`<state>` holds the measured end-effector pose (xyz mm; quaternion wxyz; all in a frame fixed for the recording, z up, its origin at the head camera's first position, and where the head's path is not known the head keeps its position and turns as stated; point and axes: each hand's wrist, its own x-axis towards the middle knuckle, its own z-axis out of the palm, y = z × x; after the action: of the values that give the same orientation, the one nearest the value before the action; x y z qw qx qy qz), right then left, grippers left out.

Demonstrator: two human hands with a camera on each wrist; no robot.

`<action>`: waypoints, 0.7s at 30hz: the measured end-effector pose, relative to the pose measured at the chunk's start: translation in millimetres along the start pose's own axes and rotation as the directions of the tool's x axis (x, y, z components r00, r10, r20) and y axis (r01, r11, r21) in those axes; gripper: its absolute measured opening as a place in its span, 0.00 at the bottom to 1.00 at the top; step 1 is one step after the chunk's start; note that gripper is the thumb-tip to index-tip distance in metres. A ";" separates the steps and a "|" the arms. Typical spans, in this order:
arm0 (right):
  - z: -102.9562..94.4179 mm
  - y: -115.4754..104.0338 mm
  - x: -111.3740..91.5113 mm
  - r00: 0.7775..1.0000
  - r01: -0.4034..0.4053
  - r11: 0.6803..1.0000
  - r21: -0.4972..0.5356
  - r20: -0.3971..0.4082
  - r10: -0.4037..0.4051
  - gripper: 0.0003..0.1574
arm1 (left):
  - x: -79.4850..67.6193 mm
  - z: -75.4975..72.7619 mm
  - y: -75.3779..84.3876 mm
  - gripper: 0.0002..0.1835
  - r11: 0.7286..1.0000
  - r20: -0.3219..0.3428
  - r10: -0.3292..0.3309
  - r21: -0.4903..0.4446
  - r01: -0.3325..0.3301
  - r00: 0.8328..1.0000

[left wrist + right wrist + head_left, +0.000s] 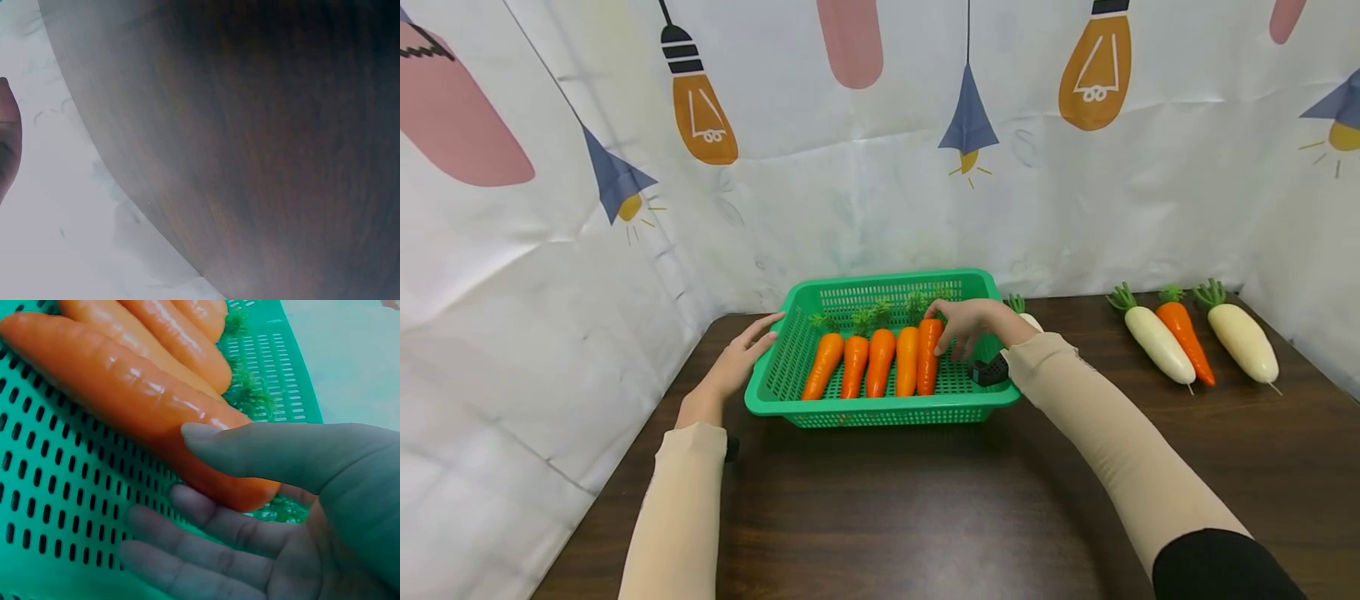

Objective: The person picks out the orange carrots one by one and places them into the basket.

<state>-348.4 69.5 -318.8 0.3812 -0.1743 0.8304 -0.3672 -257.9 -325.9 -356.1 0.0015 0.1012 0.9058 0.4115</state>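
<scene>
A green plastic basket [887, 406] holds several orange carrots [880, 362] lined up side by side, their leafy green tops toward the back wall. My right hand [966, 321] reaches over the basket's right side and pinches the rightmost carrot [929, 358] close to its leafy end. In the right wrist view the thumb lies across that carrot [125, 394], with the other fingers [206, 556] along its far side. At the basket's left rim, my left hand [737, 362] rests with its fingers extended; only a sliver of it [7, 137] shows in the left wrist view.
On the dark wooden table [880, 508] to the right lie two white radishes [1159, 343] with a carrot [1185, 340] between them. Another white radish [1028, 318] is partly hidden behind my right arm. A printed white cloth [850, 208] hangs behind the table.
</scene>
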 end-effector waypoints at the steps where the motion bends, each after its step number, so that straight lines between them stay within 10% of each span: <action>1: 0.3 0.1 -0.1 1.000 -0.007 1.000 -0.010 0.003 0.007 0.43 | 0.0 0.0 -0.2 0.32 1.000 -0.001 -0.001 -0.003 0.001 1.000; 21: -0.4 -1.4 6.1 0.998 -0.067 0.992 -0.107 -0.017 0.066 0.44 | 0.7 -0.7 -3.3 0.32 1.000 -0.006 0.004 -0.001 -0.004 1.000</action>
<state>-352.6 65.3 -320.6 0.3778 -0.1643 0.8568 -0.3101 -259.2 -328.5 -358.0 -0.0020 0.1018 0.9055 0.4120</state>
